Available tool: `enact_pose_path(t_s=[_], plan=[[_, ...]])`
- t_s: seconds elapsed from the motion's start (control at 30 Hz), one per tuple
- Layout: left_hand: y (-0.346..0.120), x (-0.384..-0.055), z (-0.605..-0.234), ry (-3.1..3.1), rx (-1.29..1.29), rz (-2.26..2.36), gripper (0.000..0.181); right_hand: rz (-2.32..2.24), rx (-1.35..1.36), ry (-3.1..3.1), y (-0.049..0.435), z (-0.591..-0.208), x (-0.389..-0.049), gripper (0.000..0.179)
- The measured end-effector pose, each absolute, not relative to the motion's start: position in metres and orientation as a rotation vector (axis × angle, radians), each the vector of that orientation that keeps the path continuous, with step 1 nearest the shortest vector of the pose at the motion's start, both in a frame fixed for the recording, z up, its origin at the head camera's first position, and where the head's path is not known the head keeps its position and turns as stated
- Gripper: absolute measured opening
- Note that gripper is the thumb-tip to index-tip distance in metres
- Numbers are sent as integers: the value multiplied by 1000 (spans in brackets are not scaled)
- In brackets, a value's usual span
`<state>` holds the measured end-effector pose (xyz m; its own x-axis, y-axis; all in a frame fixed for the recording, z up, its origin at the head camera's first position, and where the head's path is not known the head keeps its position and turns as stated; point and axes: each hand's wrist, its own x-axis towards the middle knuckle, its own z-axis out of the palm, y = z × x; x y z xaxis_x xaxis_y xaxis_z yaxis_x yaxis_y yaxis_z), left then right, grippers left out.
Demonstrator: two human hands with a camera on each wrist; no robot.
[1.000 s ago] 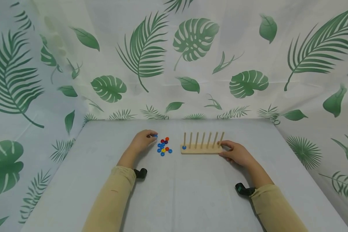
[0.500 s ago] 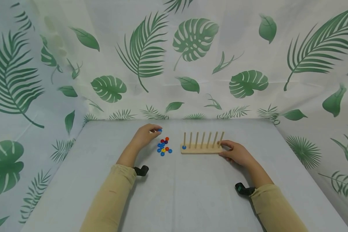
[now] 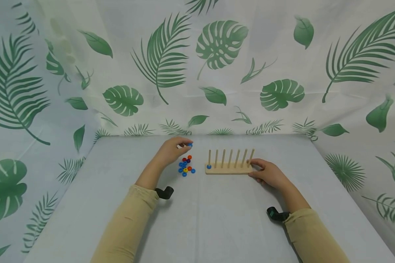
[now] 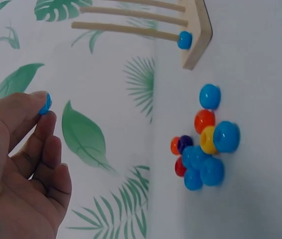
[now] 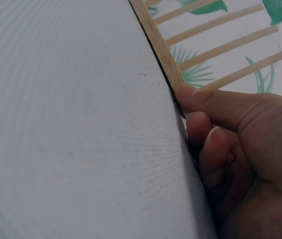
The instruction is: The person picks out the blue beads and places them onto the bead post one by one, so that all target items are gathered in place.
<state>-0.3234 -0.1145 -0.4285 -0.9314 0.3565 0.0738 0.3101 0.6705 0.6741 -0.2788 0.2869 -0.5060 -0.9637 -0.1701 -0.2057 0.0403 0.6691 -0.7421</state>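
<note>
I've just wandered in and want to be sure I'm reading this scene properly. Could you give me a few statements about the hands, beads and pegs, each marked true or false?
1. The left hand pinches a blue bead. True.
2. The right hand touches nothing. False: it grips the right end of the peg board.
3. A second blue bead sits at the foot of the leftmost peg in the head view. True.
4. In the head view, the loose beads lie to the right of the peg board. False: they lie to its left.
5. A yellow bead is among the loose beads. True.
</note>
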Motion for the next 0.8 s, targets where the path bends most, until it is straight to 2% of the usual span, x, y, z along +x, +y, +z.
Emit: enact_pose_path(t_s=[0.8], plan=[[-76,-315,-422,2746,712,1134,29,-1163,-83,2631,285,-504,-279,60]])
